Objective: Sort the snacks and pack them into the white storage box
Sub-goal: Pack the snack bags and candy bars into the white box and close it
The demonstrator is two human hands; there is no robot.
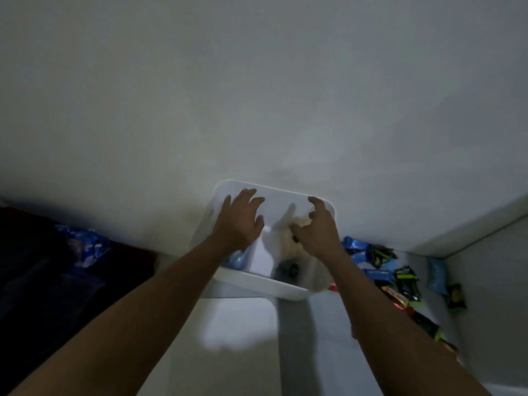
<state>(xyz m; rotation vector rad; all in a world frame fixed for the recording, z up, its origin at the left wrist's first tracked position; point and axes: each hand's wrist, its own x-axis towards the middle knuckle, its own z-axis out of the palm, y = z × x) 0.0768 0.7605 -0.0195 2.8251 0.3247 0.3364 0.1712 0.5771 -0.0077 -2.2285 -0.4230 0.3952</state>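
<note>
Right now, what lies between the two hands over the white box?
In the head view, between the left hand and right hand shows only the white box's pale inside; a blurred yellowish packet sits by the right hand.

dim, bluish cast; soft blur throughout; dark left edge; wide-angle bending.

You see a smooth white plastic box [257,282], glossy foil-like snack wrappers [405,281], and a matt wall [257,95].
</note>
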